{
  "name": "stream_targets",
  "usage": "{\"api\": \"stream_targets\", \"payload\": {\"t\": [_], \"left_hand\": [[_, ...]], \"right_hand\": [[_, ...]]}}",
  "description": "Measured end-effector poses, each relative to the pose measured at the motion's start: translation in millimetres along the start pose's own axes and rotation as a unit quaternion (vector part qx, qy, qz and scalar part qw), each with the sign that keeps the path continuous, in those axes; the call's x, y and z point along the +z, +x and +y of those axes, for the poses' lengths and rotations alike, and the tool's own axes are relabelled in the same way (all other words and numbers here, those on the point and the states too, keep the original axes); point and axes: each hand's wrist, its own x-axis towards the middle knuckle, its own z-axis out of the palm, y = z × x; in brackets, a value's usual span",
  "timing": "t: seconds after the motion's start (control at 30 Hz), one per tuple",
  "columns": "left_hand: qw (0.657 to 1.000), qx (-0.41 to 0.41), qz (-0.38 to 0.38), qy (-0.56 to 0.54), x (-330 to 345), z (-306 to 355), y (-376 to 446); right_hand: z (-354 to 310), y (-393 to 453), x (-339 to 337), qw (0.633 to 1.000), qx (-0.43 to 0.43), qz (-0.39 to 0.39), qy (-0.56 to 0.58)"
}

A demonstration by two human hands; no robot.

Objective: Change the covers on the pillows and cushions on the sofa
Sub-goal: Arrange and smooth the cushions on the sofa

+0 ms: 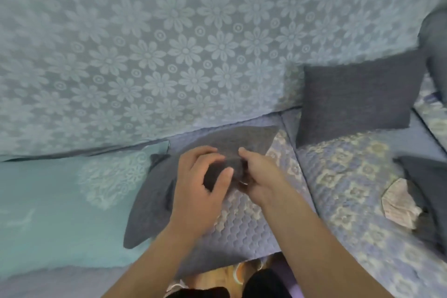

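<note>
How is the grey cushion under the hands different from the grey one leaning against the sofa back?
The cushion under the hands lies flat on the seat, gripped by both hands; the leaning cushion stands propped against the backrest, untouched. The flat one looks limp and creased; the leaning one looks plump and square. Both are dark grey.

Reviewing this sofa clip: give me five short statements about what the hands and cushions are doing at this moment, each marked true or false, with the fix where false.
1. Both hands grip the dark grey cover lying on the sofa seat. True: the left hand and right hand both pinch it.
2. A dark grey cushion leans against the sofa back. True.
3. The sofa back is plain, without pattern. False: it bears a flower pattern.
4. The right hand rests on the upright cushion. False: it is on the flat cover, apart from that cushion.
5. A turquoise pillow lies left of the cover. True.
</note>
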Motion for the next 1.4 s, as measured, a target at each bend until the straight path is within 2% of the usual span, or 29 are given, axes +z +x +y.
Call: {"api": "stream_targets", "payload": {"t": [0.1,0.23,0.43,0.5,0.53,0.57,0.6,0.63,0.67,0.7,0.77,0.83,0.9,1.03,1.1,1.3,1.37,1.4], "left_hand": [[0.998,-0.029,0.009,0.060,-26,19,-8],[0.991,0.006,0.020,0.131,-70,35,-11],[0.972,-0.006,-0.124,0.199,-106,53,13],[0.973,-0.053,-0.146,0.169,-122,61,15],[0.976,-0.114,-0.156,0.101,-127,65,16],[0.968,-0.192,-0.159,-0.021,-137,66,17],[0.934,-0.274,-0.154,-0.169,-144,65,18],[0.873,-0.351,-0.144,-0.307,-149,59,21],[0.808,-0.412,-0.123,-0.403,-151,52,23],[0.759,-0.454,-0.097,-0.456,-152,44,24],[0.711,-0.490,-0.060,-0.500,-150,32,26],[0.686,-0.495,-0.045,-0.532,-146,26,27],[0.677,-0.484,-0.041,-0.553,-142,26,27],[0.692,-0.454,-0.045,-0.560,-140,26,26],[0.703,-0.446,-0.055,-0.551,-142,23,24],[0.692,-0.445,-0.052,-0.565,-151,15,16],[0.709,-0.432,-0.052,-0.555,-150,14,16],[0.726,-0.422,-0.055,-0.541,-151,15,16]], "right_hand": [[-7,-13,8,0.999,0.025,-0.029,0.023],[-17,-38,18,0.996,0.047,-0.047,0.055],[-20,-70,44,1.000,-0.015,-0.023,0.004],[-17,-80,54,0.998,-0.044,-0.025,-0.023],[-17,-82,54,0.997,-0.057,-0.033,-0.031],[-17,-87,61,0.996,-0.075,-0.040,-0.034],[-18,-89,67,0.993,-0.096,-0.050,-0.039],[-19,-91,72,0.990,-0.118,-0.060,-0.043],[-19,-92,76,0.986,-0.144,-0.069,-0.052],[-18,-94,80,0.980,-0.173,-0.073,-0.068],[-8,-97,81,0.958,-0.252,-0.026,-0.137],[14,-104,83,0.907,-0.348,0.071,-0.228],[38,-111,90,0.850,-0.430,0.119,-0.280],[54,-112,109,0.807,-0.500,0.124,-0.288],[50,-111,111,0.780,-0.516,0.126,-0.333],[61,-114,116,0.719,-0.536,0.137,-0.420],[61,-115,118,0.699,-0.546,0.150,-0.437],[58,-116,119,0.704,-0.542,0.156,-0.432]]}}
